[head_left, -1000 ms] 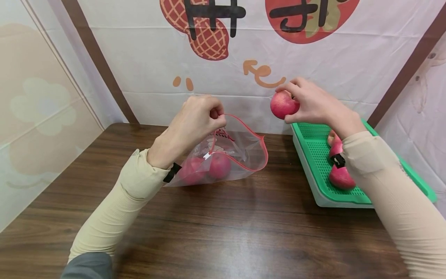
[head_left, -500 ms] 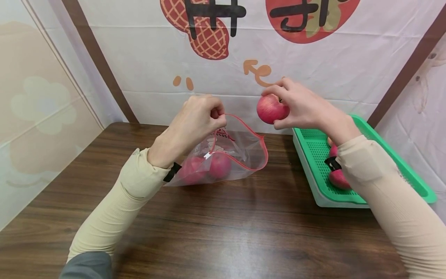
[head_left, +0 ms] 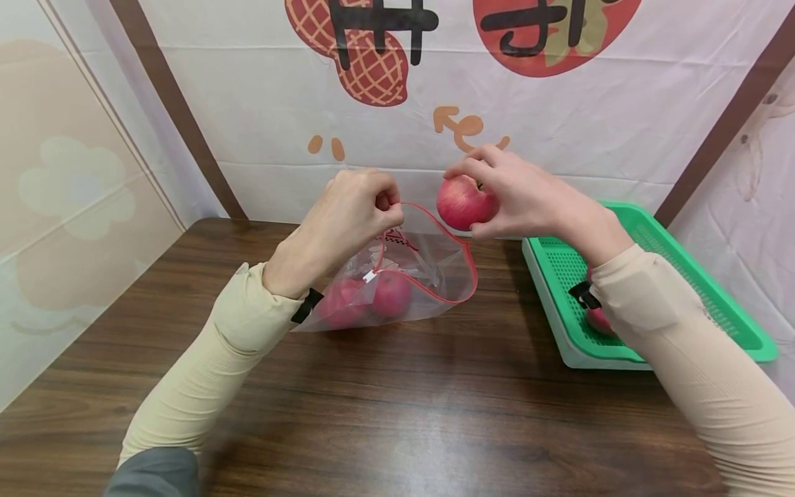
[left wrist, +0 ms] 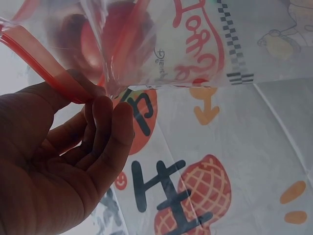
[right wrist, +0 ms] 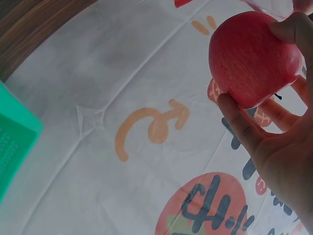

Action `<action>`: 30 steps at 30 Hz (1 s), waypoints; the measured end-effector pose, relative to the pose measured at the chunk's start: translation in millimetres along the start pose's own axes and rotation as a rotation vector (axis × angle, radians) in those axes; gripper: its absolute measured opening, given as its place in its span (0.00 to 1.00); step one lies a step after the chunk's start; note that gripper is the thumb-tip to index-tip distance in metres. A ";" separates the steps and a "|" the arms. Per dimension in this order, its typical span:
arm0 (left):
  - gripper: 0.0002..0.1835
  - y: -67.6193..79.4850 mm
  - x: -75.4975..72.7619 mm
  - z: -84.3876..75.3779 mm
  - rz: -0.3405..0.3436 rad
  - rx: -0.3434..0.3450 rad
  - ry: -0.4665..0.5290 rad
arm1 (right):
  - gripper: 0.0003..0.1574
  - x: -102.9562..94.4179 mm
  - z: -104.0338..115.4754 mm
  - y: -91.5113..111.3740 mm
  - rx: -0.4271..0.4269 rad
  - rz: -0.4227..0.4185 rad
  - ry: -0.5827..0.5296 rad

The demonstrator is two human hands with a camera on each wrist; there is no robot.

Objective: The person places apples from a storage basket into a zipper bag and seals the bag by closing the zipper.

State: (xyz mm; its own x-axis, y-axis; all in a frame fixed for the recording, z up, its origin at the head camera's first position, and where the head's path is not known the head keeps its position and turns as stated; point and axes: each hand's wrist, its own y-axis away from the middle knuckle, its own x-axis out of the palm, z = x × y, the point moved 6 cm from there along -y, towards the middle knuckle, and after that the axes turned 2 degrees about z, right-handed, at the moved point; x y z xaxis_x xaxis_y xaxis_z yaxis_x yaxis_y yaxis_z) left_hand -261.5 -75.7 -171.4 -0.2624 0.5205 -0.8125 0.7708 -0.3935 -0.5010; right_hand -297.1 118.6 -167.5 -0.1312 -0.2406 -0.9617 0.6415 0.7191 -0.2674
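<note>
A clear zip bag (head_left: 428, 310) with a red-edged mouth lies on the table, its opening facing right. My left hand (head_left: 341, 221) pinches the upper rim of that mouth and lifts it; the left wrist view shows the red zip strip (left wrist: 54, 78) between thumb and fingers. Inside the bag, seen through the plastic, are two red apples (head_left: 393, 295). Another red apple (head_left: 462, 203) is held by my right hand (head_left: 522, 193), thumb below and fingers above, just above and right of the bag's mouth. The right wrist view shows this apple (right wrist: 252, 58) gripped by the fingertips.
To the right stands a green basket (head_left: 553, 304) with a white outer tray. A red apple (head_left: 599, 321) in it is partly hidden by my right forearm. The dark wooden table (head_left: 373, 407) ends at a printed cloth backdrop (head_left: 261, 103).
My right hand has carried the apple leftward and slightly down, from beside the basket toward the bag's mouth. The left hand and the bag have stayed nearly still.
</note>
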 end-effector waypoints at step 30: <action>0.06 -4.7 0.4 3.3 -0.015 -0.050 -0.007 | 0.43 10.6 53.6 2.9 -0.187 0.036 -0.090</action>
State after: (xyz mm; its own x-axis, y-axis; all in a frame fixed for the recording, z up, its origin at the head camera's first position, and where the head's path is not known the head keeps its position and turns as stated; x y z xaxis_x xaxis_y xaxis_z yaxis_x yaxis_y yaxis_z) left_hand -267.2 -76.1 -170.4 -0.2784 0.5206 -0.8071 0.7947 -0.3471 -0.4980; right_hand -256.0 83.2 -175.3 -0.0369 -0.2635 -0.9640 0.4920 0.8348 -0.2470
